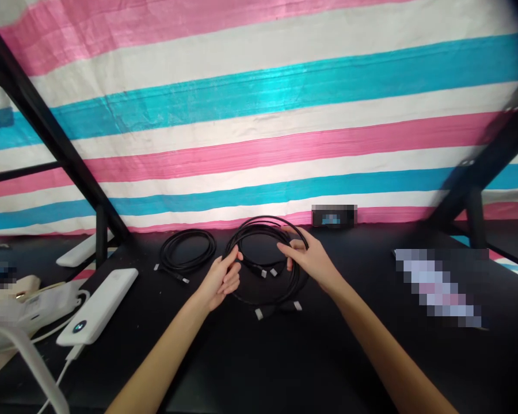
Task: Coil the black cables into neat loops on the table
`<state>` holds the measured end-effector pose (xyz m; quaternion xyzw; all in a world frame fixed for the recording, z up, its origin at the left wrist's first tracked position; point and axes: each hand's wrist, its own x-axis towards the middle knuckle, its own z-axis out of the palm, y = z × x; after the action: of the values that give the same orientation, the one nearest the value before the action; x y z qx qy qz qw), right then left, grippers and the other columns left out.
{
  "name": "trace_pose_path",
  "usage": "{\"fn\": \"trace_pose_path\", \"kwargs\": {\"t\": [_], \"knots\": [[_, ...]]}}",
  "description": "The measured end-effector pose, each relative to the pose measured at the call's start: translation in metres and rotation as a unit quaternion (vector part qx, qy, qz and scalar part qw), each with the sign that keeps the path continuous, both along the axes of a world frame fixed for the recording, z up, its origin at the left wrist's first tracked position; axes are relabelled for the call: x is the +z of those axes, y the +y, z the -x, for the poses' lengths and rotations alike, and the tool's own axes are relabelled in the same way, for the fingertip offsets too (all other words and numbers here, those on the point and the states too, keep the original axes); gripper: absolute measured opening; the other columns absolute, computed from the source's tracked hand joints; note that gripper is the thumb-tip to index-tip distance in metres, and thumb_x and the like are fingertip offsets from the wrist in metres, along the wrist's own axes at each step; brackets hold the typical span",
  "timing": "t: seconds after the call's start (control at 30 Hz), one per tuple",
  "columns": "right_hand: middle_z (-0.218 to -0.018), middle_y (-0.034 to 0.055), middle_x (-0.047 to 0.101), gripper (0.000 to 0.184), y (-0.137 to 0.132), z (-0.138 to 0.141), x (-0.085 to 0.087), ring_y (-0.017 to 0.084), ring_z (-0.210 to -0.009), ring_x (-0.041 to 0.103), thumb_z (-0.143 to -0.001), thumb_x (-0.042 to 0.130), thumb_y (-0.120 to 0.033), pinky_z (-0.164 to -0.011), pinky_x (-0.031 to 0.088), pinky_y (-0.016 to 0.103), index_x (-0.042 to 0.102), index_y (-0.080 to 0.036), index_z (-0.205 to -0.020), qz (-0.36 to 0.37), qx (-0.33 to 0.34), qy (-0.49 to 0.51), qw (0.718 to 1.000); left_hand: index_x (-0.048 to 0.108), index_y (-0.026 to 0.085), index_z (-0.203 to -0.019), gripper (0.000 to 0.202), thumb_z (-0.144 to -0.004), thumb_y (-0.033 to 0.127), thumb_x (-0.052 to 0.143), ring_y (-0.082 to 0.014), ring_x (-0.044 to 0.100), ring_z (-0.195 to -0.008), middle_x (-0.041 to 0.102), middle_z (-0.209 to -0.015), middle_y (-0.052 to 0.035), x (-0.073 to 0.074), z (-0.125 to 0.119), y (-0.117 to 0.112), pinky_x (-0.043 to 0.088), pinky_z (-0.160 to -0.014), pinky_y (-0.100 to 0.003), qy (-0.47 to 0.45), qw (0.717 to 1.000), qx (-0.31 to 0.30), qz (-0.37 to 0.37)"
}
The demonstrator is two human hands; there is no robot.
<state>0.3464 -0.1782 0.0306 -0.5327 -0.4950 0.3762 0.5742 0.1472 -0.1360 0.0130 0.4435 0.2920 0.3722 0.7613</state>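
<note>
Both hands grip a coiled black cable (263, 221), one at each side of its loops. My left hand (222, 279) pinches the left side between thumb and fingers. On the right side, my right hand (308, 259) is closed round the loops. Beneath the held coil, more black cable loops (259, 303) lie on the black table, and I cannot tell where one coil ends and the other starts. Pale plugs (259, 314) show at the front, with two more plugs (264, 273) inside the ring. Another coiled black cable (187, 267) lies to the left, apart from my hands.
At the left lie a white power bank (99, 305) with a cable plugged in, a white power strip (47, 307) and another white slab (80, 250). A small dark box (334, 216) stands at the back. A blurred flat object (440, 287) lies right. Black frame bars (56, 132) slope at both sides.
</note>
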Motion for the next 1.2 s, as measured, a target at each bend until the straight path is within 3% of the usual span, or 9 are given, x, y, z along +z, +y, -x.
{"fn": "trace_pose_path", "kwargs": {"t": [0.17, 0.3, 0.37, 0.5, 0.67, 0.83, 0.97, 1.07, 1.2], "knots": [[-0.067, -0.0029, 0.058, 0.053, 0.008, -0.003, -0.025, 0.012, -0.047, 0.055, -0.069, 0.066, -0.033, -0.047, 0.043, 0.024, 0.051, -0.022, -0.118, -0.038, -0.069, -0.238, 0.968, 0.051, 0.017, -0.077, 0.035, -0.078, 0.051, 0.058, -0.0016, 0.013, -0.027, 0.026, -0.036, 0.0125, -0.007, 0.0, 0.001, 0.012, -0.027, -0.014, 0.116, 0.992, -0.038, -0.024], [-0.066, -0.0003, 0.061, 0.019, 0.009, 0.0, -0.034, 0.015, -0.057, 0.058, -0.071, 0.063, -0.034, -0.052, 0.044, 0.023, 0.059, -0.022, -0.085, -0.052, -0.069, -0.328, 0.941, 0.052, 0.017, -0.081, 0.038, -0.079, 0.055, 0.053, -0.003, 0.02, -0.025, 0.03, -0.036, 0.0118, -0.009, -0.002, 0.0, 0.016, -0.027, -0.015, 0.21, 0.971, -0.039, -0.11], [-0.061, -0.0009, 0.058, 0.017, 0.009, 0.003, -0.034, 0.012, -0.048, 0.054, -0.072, 0.061, -0.035, -0.044, 0.039, 0.021, 0.052, -0.021, -0.069, -0.035, -0.058, -0.316, 0.946, 0.052, 0.017, -0.082, 0.039, -0.078, 0.056, 0.052, -0.0048, 0.027, -0.024, 0.034, -0.036, 0.0108, -0.01, -0.003, 0.001, 0.019, -0.026, -0.015, 0.254, 0.955, -0.02, -0.152], [-0.046, -0.0034, 0.044, 0.03, 0.009, 0.011, -0.032, 0.01, -0.036, 0.043, -0.076, 0.055, -0.038, -0.033, 0.029, 0.02, 0.043, -0.02, -0.055, -0.002, -0.032, -0.24, 0.97, 0.051, 0.018, -0.088, 0.036, -0.076, 0.051, 0.056, -0.0067, 0.034, -0.026, 0.04, -0.038, 0.0102, -0.016, -0.006, 0.003, 0.028, -0.031, -0.017, 0.26, 0.943, 0.024, -0.206], [-0.031, -0.0088, 0.03, 0.04, 0.006, 0.015, -0.024, 0.006, -0.022, 0.026, -0.075, 0.059, -0.044, -0.025, 0.016, 0.02, 0.038, -0.021, -0.05, 0.071, 0.047, 0.005, 0.996, 0.051, 0.016, -0.095, 0.034, -0.075, 0.041, 0.063, -0.0097, 0.048, -0.044, 0.048, -0.045, 0.008, -0.016, -0.005, 0.006, 0.043, -0.056, -0.023, 0.184, 0.958, 0.06, -0.213], [-0.028, -0.0091, 0.025, 0.051, -0.001, 0.004, -0.006, 0.003, -0.022, 0.02, -0.075, 0.064, -0.038, -0.025, 0.012, 0.018, 0.028, -0.021, -0.044, -0.051, 0.071, 0.229, 0.969, 0.052, 0.017, -0.107, 0.042, -0.079, 0.047, 0.058, -0.0151, 0.059, -0.082, 0.065, -0.079, -0.0031, -0.014, 0.002, 0.017, 0.04, -0.08, -0.026, 0.094, 0.963, 0.134, -0.213], [-0.029, -0.0086, 0.025, 0.049, -0.004, 0.0, -0.001, 0.003, -0.023, 0.019, -0.077, 0.064, -0.032, -0.024, 0.014, 0.017, 0.029, -0.02, -0.044, -0.128, 0.053, 0.314, 0.939, 0.046, 0.019, -0.121, 0.067, -0.068, 0.056, 0.065, -0.0209, 0.055, -0.102, 0.06, -0.109, -0.0099, -0.028, -0.004, 0.024, 0.039, -0.089, -0.032, 0.034, 0.97, 0.166, -0.173], [-0.03, -0.0079, 0.026, 0.049, -0.005, 0.003, -0.002, 0.003, -0.023, 0.021, -0.079, 0.062, -0.03, -0.024, 0.017, 0.017, 0.03, -0.02, -0.043, -0.16, 0.041, 0.336, 0.927, 0.038, 0.022, -0.129, 0.087, -0.057, 0.051, 0.076, -0.0246, 0.049, -0.114, 0.053, -0.119, -0.0114, -0.038, -0.013, 0.014, 0.035, -0.097, -0.036, 0.036, 0.974, 0.141, -0.173], [-0.03, -0.0068, 0.026, 0.052, -0.007, 0.008, 0.0, 0.003, -0.024, 0.022, -0.081, 0.059, -0.03, -0.024, 0.018, 0.017, 0.029, -0.019, -0.04, -0.2, 0.028, 0.338, 0.919, 0.026, 0.025, -0.135, 0.097, -0.055, 0.036, 0.081, -0.0255, 0.038, -0.125, 0.039, -0.135, -0.0133, -0.041, -0.024, -0.016, 0.03, -0.104, -0.037, 0.066, 0.975, 0.047, -0.208]]}}
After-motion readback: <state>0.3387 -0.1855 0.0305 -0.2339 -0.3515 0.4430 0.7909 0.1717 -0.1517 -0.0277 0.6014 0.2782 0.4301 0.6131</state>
